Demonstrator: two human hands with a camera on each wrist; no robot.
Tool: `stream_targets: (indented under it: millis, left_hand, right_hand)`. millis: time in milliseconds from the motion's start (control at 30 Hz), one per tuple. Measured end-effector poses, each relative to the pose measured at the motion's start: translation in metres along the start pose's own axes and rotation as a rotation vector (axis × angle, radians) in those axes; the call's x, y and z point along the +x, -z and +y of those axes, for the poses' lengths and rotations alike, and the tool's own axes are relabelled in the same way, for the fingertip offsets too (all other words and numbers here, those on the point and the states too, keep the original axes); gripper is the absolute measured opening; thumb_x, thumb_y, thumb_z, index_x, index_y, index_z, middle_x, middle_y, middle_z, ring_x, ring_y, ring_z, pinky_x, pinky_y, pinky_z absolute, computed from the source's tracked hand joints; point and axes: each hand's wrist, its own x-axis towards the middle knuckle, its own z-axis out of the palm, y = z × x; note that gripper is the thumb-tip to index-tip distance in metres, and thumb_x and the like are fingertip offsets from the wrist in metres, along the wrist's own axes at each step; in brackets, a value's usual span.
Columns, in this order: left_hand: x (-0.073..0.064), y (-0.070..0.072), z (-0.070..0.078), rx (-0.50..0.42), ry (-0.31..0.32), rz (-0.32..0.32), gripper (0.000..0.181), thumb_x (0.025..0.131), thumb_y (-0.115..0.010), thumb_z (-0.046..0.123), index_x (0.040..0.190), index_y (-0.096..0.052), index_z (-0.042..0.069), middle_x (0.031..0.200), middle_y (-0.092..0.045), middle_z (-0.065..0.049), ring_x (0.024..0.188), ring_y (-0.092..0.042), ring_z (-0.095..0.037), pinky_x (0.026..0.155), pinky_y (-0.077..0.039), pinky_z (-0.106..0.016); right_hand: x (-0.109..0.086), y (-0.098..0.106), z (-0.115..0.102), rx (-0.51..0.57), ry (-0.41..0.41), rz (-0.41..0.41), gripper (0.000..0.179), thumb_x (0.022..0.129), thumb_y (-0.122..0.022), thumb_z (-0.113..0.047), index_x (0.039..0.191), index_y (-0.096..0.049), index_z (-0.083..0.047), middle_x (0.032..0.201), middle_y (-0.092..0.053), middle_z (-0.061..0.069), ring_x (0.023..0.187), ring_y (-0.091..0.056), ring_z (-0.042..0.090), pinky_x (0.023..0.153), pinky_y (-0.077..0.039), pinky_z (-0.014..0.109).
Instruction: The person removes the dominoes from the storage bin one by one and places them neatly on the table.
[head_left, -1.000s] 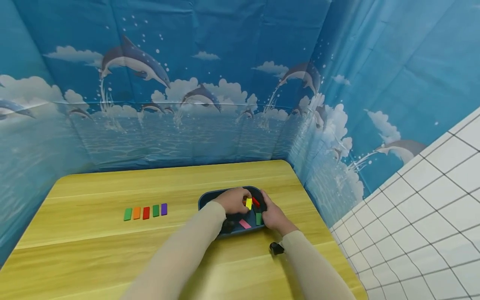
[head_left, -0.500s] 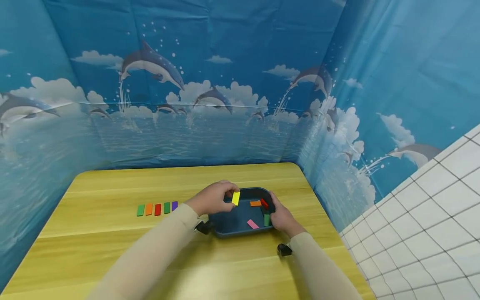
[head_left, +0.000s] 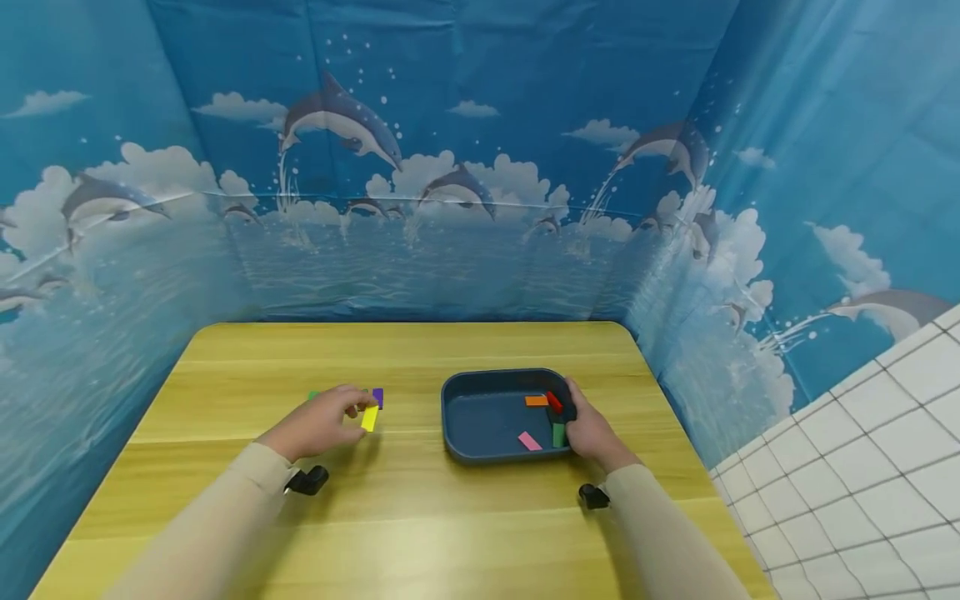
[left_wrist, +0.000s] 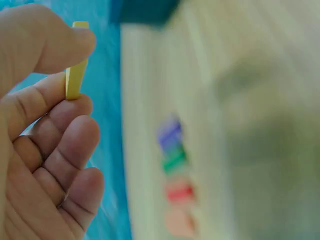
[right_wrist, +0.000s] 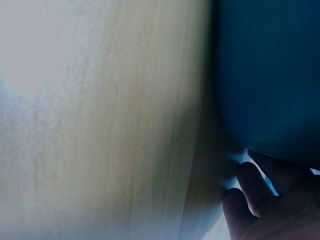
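Note:
My left hand pinches a thin yellow tile between thumb and fingers, above the left half of the table. Just beyond it a purple tile lies at the right end of a row, mostly hidden behind the hand. In the left wrist view the row shows blurred, with green, red and orange tiles. At the right, my right hand holds the end of a dark blue tray. Inside lie orange, red, pink and green tiles.
The wood-grain table runs back to a blue dolphin curtain. White tiled wall stands along the right. A small black device sits at the left wrist, another black device at the right.
My left hand has lifted the yellow tile out of the tray and carried it left to the row. My right hand stays at the tray's end. The head view has shifted.

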Motion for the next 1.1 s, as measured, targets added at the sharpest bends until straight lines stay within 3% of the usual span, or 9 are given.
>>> stream_targets:
  millis: [200, 433, 700, 1100]
  left_hand:
    - [-0.036, 0.000, -0.056, 0.035, 0.088, 0.031, 0.048, 0.093, -0.077, 0.016, 0.138, -0.065, 0.005, 0.134, -0.065, -0.012, 0.113, -0.066, -0.029, 0.097, -0.057, -0.050]
    - [-0.048, -0.001, -0.094, 0.044, 0.132, 0.015, 0.048, 0.090, -0.079, 0.013, 0.135, -0.067, 0.001, 0.128, -0.066, -0.014, 0.107, -0.063, -0.026, 0.096, -0.056, -0.051]
    - [-0.047, -0.003, -0.106, 0.065, 0.176, 0.004, 0.048, 0.093, -0.077, 0.014, 0.138, -0.067, 0.003, 0.123, -0.065, -0.011, 0.101, -0.060, -0.023, 0.094, -0.054, -0.048]
    - [-0.043, -0.002, -0.103, 0.056, 0.222, -0.010, 0.050, 0.096, -0.075, 0.019, 0.144, -0.064, 0.007, 0.127, -0.063, -0.012, 0.104, -0.059, -0.023, 0.095, -0.053, -0.048]
  right_hand:
    - [-0.001, 0.006, 0.003, -0.009, -0.007, 0.007, 0.088, 0.097, -0.040, 0.003, 0.171, 0.000, -0.023, 0.173, -0.018, 0.026, 0.155, -0.030, 0.048, 0.125, -0.024, 0.065]
    - [-0.001, 0.005, 0.006, -0.009, -0.019, 0.001, 0.090, 0.095, -0.041, 0.004, 0.171, 0.000, -0.023, 0.173, -0.017, 0.028, 0.151, -0.033, 0.048, 0.125, -0.025, 0.066]
    - [0.002, -0.001, 0.007, 0.001, 0.002, 0.003, 0.090, 0.095, -0.040, 0.005, 0.171, -0.002, -0.022, 0.172, -0.018, 0.028, 0.155, -0.029, 0.050, 0.126, -0.024, 0.065]
    - [0.005, -0.001, -0.002, -0.003, -0.007, -0.012, 0.090, 0.096, -0.040, 0.004, 0.171, 0.000, -0.024, 0.174, -0.016, 0.026, 0.155, -0.029, 0.048, 0.126, -0.023, 0.065]
